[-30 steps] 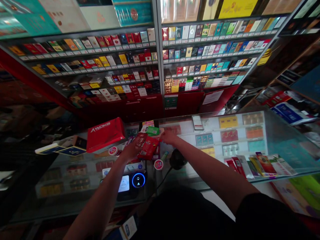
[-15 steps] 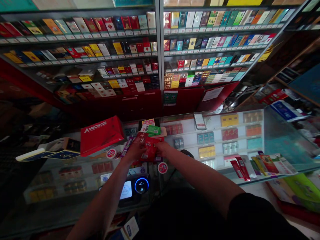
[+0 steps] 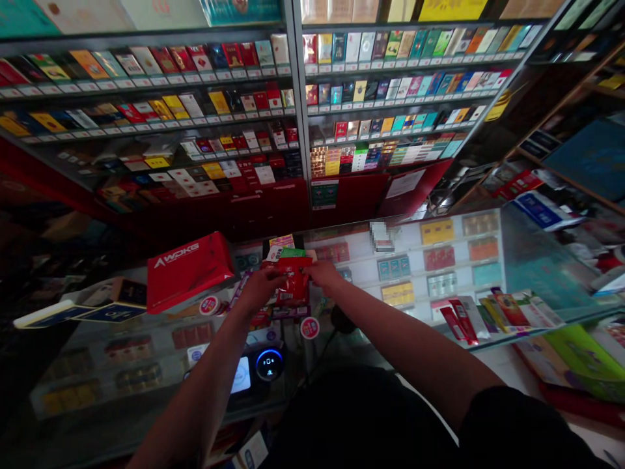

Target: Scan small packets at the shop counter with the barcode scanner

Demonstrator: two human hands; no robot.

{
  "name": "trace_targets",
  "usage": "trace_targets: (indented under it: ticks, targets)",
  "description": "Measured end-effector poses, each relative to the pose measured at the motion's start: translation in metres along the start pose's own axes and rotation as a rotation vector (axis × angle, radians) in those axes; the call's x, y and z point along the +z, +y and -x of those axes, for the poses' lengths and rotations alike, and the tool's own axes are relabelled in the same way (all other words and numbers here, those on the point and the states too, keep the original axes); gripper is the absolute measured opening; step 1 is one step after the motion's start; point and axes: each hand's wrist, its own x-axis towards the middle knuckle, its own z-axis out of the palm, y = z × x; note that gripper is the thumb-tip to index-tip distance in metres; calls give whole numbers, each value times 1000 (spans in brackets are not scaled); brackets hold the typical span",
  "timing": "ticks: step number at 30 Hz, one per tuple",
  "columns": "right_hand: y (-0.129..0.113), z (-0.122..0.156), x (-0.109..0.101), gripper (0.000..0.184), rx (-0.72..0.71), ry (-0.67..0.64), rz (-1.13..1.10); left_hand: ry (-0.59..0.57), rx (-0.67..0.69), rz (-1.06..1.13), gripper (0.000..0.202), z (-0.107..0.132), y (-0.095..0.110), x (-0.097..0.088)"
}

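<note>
Between left hand [image 3: 261, 288] and right hand [image 3: 325, 275], both nearly closed, a flat glossy red packet [image 3: 293, 285] is being pinched at opposite sides.

The red packet [image 3: 291, 286] at frame centre looks like glossy plastic film, the red box [image 3: 190, 270] at centre left like smooth cardboard with a faint sheen. Smooth, clear glass tops the desk [image 3: 530, 260] across the lower frame. At upper centre the shelf post [image 3: 299, 98] looks like grey metal; the sleeve [image 3: 512, 423] at lower right is matt black cloth.
</note>
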Motion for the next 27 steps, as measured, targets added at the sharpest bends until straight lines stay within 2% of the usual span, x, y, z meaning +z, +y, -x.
trace_targets:
  ticks: [5,8,11,14,18,23,27]
  targets:
    - [-20,11,-44,9,-73,25,-131,25,11,163,43,-7,31,18]
    - [-29,24,-72,13,-133,-10,-237,20,30,306,46,-12,52,31]
    - [-32,37,-98,20,-202,-73,-311,-27,39,455,49,-21,67,47]
    - [-27,44,-119,26,-274,-67,-289,-69,63,525,49,-33,75,63]
    - [-13,45,-136,26,-300,31,-290,-71,54,570,51,-43,86,86]
    - [2,48,-148,25,-226,172,-299,-103,10,571,51,-48,101,108]
    - [12,53,-157,28,-178,245,-347,-114,-6,588,50,-53,105,121]
